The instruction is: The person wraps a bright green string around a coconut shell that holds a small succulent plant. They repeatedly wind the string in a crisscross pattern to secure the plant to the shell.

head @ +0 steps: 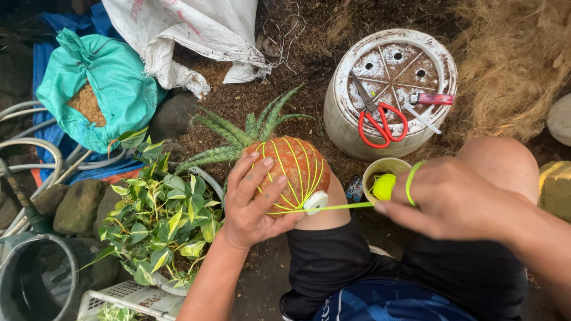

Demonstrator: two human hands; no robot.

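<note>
A round brown fibre ball (291, 172) with a spiky striped plant (250, 128) growing from it rests on the person's knee, wound with yellow-green string (342, 206); the left hand (253, 199) is closed around its near side while the right hand (452, 199) pinches the taut string, a loop over its fingers. Just behind stands a small cup holding the string spool (383, 185), then an upturned white pot (389, 89) bearing red scissors (380, 122) and a red lighter (433, 99), with a leafy green plant (160, 220) to the left

Scissors (380, 122) on upturned pot (345, 113)
</note>
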